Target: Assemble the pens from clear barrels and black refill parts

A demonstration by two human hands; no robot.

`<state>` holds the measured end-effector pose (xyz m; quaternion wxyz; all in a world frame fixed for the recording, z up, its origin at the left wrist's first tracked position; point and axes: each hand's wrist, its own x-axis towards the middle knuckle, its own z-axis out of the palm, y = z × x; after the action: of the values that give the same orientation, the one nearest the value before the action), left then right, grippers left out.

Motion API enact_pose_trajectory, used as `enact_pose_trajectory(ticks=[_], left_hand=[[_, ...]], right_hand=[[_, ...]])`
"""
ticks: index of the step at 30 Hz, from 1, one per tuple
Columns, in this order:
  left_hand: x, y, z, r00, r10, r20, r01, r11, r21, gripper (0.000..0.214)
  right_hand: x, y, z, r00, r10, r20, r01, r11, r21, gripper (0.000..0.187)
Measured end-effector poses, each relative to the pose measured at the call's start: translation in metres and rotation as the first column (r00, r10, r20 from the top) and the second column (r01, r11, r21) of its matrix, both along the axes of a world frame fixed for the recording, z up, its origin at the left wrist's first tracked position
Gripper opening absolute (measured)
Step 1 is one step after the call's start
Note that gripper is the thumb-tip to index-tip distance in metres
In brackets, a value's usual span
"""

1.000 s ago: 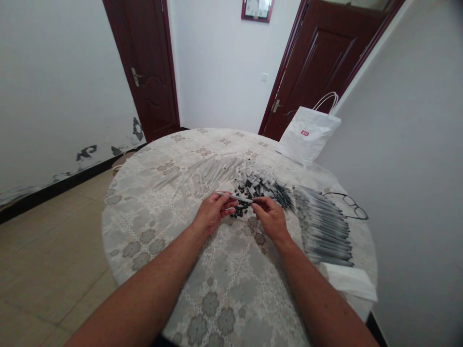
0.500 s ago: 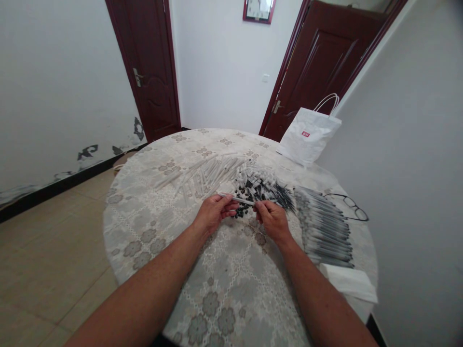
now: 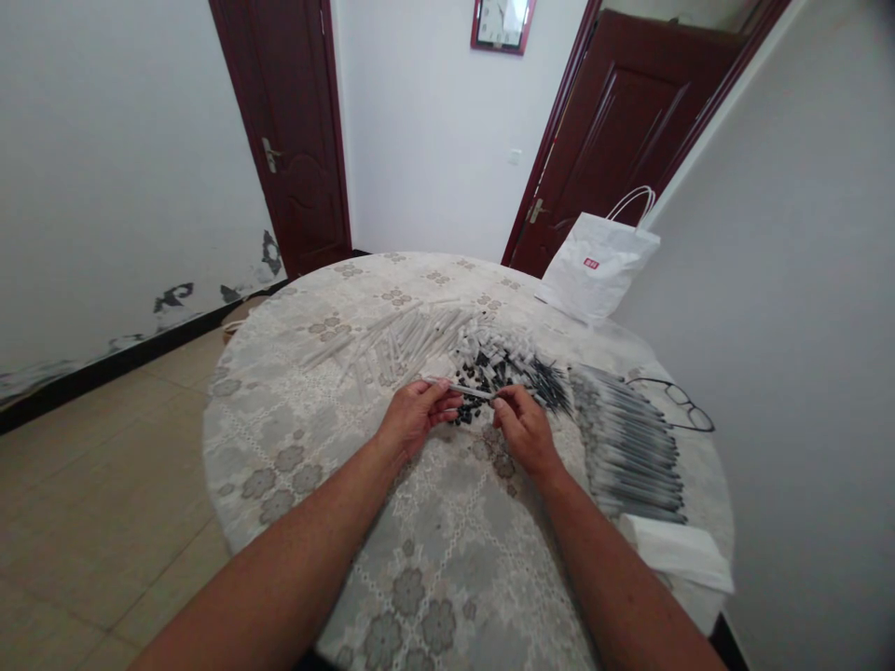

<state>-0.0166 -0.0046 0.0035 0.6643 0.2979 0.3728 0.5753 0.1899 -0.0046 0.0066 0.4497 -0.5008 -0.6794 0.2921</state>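
My left hand [image 3: 414,416] is closed around a slim white pen barrel [image 3: 467,390] held level over a round table [image 3: 447,568] with a patterned cloth. My right hand [image 3: 521,425] pinches the barrel's right end with thumb and fingers. Just beyond my hands lies a heap of small black pen parts [image 3: 482,377]. A spread of empty white barrels [image 3: 402,337] lies behind my left hand. To the right is a row of finished grey pens [image 3: 633,443].
A pair of glasses [image 3: 681,403] and a white paper bag [image 3: 594,266] sit at the table's right and far side. A folded white cloth [image 3: 675,552] lies at the near right edge. Two dark doors and white walls stand beyond; tiled floor is on the left.
My hands have drawn closer together along the barrel, the right one sliding left toward its end. The view has shifted slightly.
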Motion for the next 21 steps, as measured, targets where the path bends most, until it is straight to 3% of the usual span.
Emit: enact_pose_trajectory(ticks=[3, 8, 12, 17, 21], left_hand=[[0.0016, -0.001, 0.001, 1.0, -0.015, -0.002, 0.015, 1.0, 0.004, 0.022], [0.0025, -0.0007, -0.0002, 1.0, -0.011, 0.005, 0.011, 1.0, -0.002, 0.022], [0.0015, -0.0001, 0.0005, 1.0, 0.015, 0.0, -0.015, 1.0, 0.003, 0.022], [0.0018, -0.0014, 0.0034, 1.0, 0.016, 0.001, -0.016, 1.0, -0.001, 0.02], [0.0033, -0.0032, 0.0047, 1.0, -0.005, 0.0, 0.005, 1.0, -0.008, 0.021]], right_hand=[[-0.0015, -0.0009, 0.0003, 0.999, 0.03, 0.025, -0.03, 0.999, -0.012, 0.034], [-0.0046, -0.0001, -0.0017, 0.996, 0.046, -0.078, -0.053, 0.993, -0.103, 0.051], [-0.0026, -0.0003, -0.0015, 0.992, -0.016, -0.129, 0.009, 0.998, -0.056, 0.04], [-0.0007, -0.0024, 0.0, 1.0, 0.012, -0.014, -0.012, 1.0, -0.001, 0.025], [-0.002, -0.003, -0.0015, 0.998, 0.047, 0.03, -0.046, 0.999, -0.013, 0.035]])
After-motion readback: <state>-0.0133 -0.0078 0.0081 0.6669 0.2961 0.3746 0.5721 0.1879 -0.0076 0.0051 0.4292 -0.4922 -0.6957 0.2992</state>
